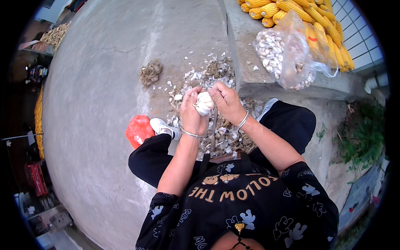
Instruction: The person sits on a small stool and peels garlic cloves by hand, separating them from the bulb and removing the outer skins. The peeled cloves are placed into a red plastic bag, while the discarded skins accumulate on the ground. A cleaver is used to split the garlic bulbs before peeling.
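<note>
A whitish garlic bulb (204, 103) rests in my left hand (191, 113), its stem end towards the palm. My right hand (229, 101) pinches the bulb's right edge between thumb and bent fingers; the exact contact is partly hidden. Both hands are raised in front of me, above a spread of loose garlic skins (223, 137) on the ground between my legs. More white skins and dry brown scraps lie just beyond my fingers.
A bunch of dried garlic bulbs (150, 73) lies ahead on the concrete floor (100, 93). A red plastic bag (138, 129) sits beside my left shoe (163, 127). On the raised concrete ledge (247, 40) are a clear bag of garlic cloves (273, 54) and piled corn cobs (293, 9).
</note>
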`<state>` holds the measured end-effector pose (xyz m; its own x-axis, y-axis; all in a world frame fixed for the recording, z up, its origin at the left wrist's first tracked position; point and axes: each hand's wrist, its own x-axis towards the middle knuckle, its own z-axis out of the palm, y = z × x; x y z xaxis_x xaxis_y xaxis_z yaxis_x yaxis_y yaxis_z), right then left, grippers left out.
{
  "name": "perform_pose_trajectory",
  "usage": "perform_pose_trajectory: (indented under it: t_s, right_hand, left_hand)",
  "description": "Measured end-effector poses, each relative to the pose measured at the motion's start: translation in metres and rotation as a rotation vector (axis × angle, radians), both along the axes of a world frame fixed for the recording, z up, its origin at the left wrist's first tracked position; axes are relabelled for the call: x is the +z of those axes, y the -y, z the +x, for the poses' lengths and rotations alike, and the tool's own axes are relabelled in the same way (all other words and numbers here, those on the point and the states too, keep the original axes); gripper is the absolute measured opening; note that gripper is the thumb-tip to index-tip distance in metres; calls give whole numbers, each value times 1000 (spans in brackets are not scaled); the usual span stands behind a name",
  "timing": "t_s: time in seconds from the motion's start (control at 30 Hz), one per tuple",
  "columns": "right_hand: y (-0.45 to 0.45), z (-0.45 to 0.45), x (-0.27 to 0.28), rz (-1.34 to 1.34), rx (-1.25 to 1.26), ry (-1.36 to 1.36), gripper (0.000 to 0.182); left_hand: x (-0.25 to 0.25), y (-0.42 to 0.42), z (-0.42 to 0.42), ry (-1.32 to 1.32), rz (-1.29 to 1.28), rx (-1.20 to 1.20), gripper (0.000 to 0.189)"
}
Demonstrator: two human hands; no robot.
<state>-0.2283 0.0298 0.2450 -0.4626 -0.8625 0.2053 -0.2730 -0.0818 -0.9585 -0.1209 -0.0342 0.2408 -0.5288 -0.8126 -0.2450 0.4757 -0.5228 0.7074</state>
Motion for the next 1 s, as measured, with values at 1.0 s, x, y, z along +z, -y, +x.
perform_pose_trajectory:
  t_s: [1.0]
  right_hand:
    - [-12,-14,-4,190,171,-109,37]
  left_hand:
    - [4,-9,-2,351,-396,-94,33]
